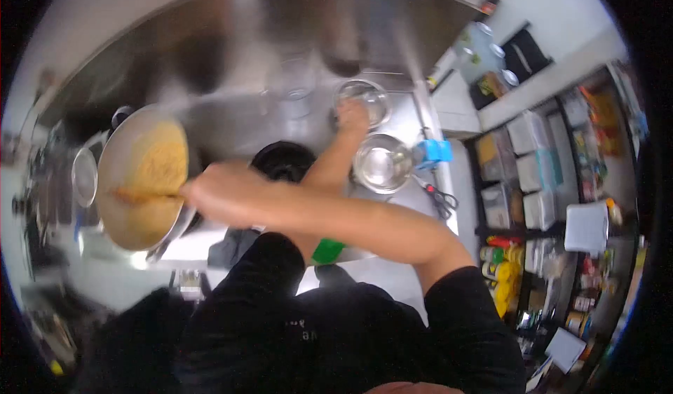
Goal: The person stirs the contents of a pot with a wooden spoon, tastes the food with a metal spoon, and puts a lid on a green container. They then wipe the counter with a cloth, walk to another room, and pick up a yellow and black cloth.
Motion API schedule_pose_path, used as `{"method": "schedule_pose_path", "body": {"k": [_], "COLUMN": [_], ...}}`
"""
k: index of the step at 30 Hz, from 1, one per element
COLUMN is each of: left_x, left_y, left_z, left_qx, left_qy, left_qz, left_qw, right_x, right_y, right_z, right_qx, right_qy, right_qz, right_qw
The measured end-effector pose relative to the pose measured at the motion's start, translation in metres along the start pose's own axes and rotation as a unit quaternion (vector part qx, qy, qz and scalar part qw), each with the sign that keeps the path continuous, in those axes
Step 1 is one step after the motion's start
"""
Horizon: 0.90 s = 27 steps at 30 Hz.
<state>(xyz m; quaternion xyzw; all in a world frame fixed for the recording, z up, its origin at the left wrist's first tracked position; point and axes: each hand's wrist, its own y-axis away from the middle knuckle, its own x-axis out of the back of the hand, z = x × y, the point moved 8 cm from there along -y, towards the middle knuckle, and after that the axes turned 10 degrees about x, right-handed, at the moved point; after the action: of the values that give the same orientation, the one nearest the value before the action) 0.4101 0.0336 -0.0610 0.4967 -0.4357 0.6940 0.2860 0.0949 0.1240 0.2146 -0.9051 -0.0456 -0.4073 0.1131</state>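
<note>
On my feed, far left, a round strainer-like thing (85, 177) sits just beside a wide pan (112, 161). Yellow food (165, 157) spreads over the pan's base, and here's a brown utensil (133, 196) reaching across it, its end too blurred for me to name. The right hand (221, 192) is closed around its handle, at the pan's near side, that forearm crossing over the other arm! Next along, a black pot (279, 159), partly behind the arms. Then the left hand (353, 115), at the upper metal bowl (381, 105): fingers smeared, so I can't tell whether they grip anything. Just below sits the lower metal bowl (362, 161), with a blue box (432, 153) and scissors (442, 201) to its right.
</note>
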Motion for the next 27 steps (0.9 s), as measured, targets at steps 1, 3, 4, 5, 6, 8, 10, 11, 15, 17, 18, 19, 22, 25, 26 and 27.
{"method": "schedule_pose_path", "body": {"k": [1,3,4,5,6,8,10,11,15,17,18,19,22,25,26,27], "left_x": [0.038,0.068,0.095,0.128,0.146,0.204,0.255,0.267,0.335,0.356,0.363,0.388,0.440,0.489,0.499,0.502], "left_y": [-0.008,0.000,0.011,0.032,0.055,0.112,0.182,0.213,0.337,0.390,0.417,0.434,0.475,0.483,0.480,0.474], "left_z": [-0.013,-0.022,-0.036,-0.051,-0.075,-0.107,-0.152,-0.173,-0.282,-0.340,-0.369,-0.392,-0.466,-0.522,-0.538,-0.550], "left_qx": [0.079,0.010,0.035,0.054,0.132,0.151,0.089,0.087,0.201,0.248,0.269,0.277,0.352,0.420,0.428,0.423], "left_qy": [0.112,0.115,0.178,0.240,0.268,0.400,0.450,0.402,0.259,0.226,0.226,0.236,0.228,0.195,0.188,0.187], "left_qz": [-0.143,-0.045,-0.007,0.036,-0.028,-0.141,-0.134,-0.081,-0.192,-0.196,-0.166,-0.127,-0.063,0.001,0.018,0.018], "left_qw": [0.980,0.992,0.983,0.969,0.954,0.893,0.878,0.908,0.925,0.921,0.922,0.923,0.906,0.886,0.884,0.887], "right_x": [0.000,0.001,0.004,0.002,0.000,-0.014,-0.042,-0.058,-0.131,-0.147,-0.156,-0.159,-0.136,-0.114,-0.111,-0.119], "right_y": [-0.007,-0.021,-0.028,-0.039,-0.051,-0.076,-0.098,-0.107,-0.143,-0.163,-0.172,-0.179,-0.189,-0.194,-0.193,-0.194], "right_z": [0.001,-0.005,-0.010,-0.014,-0.020,-0.037,-0.057,-0.059,-0.054,-0.025,-0.006,0.009,0.018,0.026,0.031,0.031], "right_qx": [0.024,0.082,0.111,0.122,0.130,0.116,0.093,0.051,0.039,-0.007,-0.026,-0.047,-0.061,-0.133,-0.173,-0.176], "right_qy": [0.050,0.123,0.148,0.189,0.234,0.300,0.309,0.318,0.348,0.356,0.375,0.391,0.415,0.389,0.371,0.371], "right_qz": [0.006,0.040,0.068,0.051,0.037,-0.048,-0.106,-0.160,-0.205,-0.121,-0.116,-0.110,-0.093,-0.062,-0.029,-0.024], "right_qw": [0.998,0.988,0.980,0.973,0.963,0.945,0.940,0.933,0.914,0.927,0.919,0.913,0.903,0.909,0.912,0.912]}}
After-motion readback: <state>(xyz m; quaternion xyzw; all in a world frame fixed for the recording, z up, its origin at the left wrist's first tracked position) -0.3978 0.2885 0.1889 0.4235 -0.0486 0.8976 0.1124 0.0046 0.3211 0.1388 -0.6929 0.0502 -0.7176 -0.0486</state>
